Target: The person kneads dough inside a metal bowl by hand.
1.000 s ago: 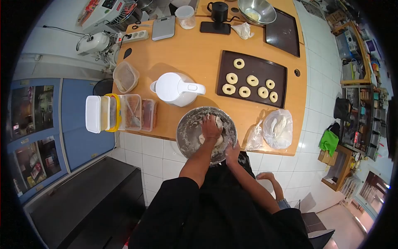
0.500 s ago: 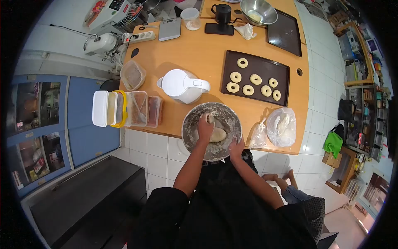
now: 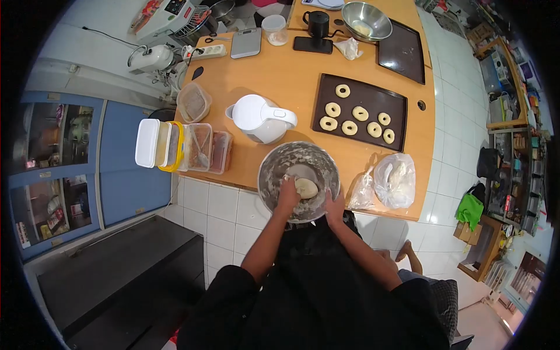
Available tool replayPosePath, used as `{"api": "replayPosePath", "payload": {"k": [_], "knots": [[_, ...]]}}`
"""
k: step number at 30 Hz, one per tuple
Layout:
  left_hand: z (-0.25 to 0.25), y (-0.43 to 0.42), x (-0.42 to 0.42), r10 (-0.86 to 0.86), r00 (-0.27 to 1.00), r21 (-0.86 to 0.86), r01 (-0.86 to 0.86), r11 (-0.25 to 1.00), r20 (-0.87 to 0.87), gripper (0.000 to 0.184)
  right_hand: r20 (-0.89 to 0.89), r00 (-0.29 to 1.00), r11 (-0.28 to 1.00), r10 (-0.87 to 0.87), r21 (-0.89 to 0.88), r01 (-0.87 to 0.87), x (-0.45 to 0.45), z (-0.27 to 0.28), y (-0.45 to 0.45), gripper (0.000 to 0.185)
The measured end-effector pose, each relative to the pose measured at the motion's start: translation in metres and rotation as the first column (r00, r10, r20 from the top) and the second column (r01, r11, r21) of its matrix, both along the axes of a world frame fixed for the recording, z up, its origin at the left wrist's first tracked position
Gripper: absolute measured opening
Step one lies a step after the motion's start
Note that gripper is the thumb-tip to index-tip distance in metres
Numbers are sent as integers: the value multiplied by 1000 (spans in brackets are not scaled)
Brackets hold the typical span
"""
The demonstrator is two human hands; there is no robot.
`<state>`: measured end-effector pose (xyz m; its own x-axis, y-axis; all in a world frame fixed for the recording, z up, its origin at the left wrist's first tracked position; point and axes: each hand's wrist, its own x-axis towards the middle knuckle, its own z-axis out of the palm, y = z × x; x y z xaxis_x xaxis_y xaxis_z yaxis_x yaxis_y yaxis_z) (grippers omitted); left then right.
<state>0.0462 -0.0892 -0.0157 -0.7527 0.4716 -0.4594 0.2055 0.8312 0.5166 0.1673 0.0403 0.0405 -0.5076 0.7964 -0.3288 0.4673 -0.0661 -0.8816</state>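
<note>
A round metal bowl (image 3: 270, 165) smeared with dough residue stands at the table's front edge. Inside it lies a smooth pale lump of dough (image 3: 306, 188). My left hand (image 3: 288, 191) reaches into the bowl and touches the dough's left side, its fingers curled; whether they pinch any dough is too small to tell. My right hand (image 3: 334, 207) grips the bowl's right rim. Right of the bowl are a knotted plastic bag (image 3: 363, 191) and a larger clear bag (image 3: 395, 181) with pale contents. A white kettle (image 3: 259, 118) stands behind the bowl.
A dark tray (image 3: 373, 98) holds several dough rings. Plastic containers (image 3: 199, 146) line the table's left edge. Farther back are a scale (image 3: 245, 43), a black kettle (image 3: 317, 24), a phone (image 3: 312, 45) and a steel bowl (image 3: 366, 22). Another person's legs (image 3: 413, 259) show at lower right.
My left hand has gone from on top of the dough, up to the bowl's left side, then down beside the lump. My right hand stays at the rim. The other person's legs have shifted.
</note>
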Motion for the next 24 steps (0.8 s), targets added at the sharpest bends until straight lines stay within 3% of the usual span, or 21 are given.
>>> {"api": "replayPosePath", "payload": {"k": [4,5,6,8,12,15,18,21,24], "knots": [[19,0,-21,-128,992,144,125,982,10,55,-135,989,998,52,44,-47,-4,-6,25,41],[11,-1,-27,-139,990,203,130,970,31,52,-235,972,980,-8,-195,-39,-9,-9,33,39],[8,-1,-30,-153,987,262,134,956,50,50,-251,966,953,-57,-302,-22,-8,-15,33,39],[5,-2,-30,-178,984,194,170,966,22,50,-264,951,864,-158,-504,4,-6,-27,32,38],[6,4,-18,-195,981,110,193,975,7,50,-263,952,901,-156,-433,28,-7,-34,26,38],[27,12,5,143,981,112,-129,985,-129,51,-251,961,952,-116,-304,36,-15,-18,21,35],[23,11,-1,148,989,-58,-149,987,-25,52,-216,967,958,-137,-276,74,-12,-15,19,34],[31,-1,-15,-56,996,117,48,992,65,49,-221,966,975,-135,-203,90,-8,-35,17,33],[32,-14,-16,-174,984,296,177,939,-39,44,-225,966,979,-125,-186,83,-5,-39,16,32]]}}
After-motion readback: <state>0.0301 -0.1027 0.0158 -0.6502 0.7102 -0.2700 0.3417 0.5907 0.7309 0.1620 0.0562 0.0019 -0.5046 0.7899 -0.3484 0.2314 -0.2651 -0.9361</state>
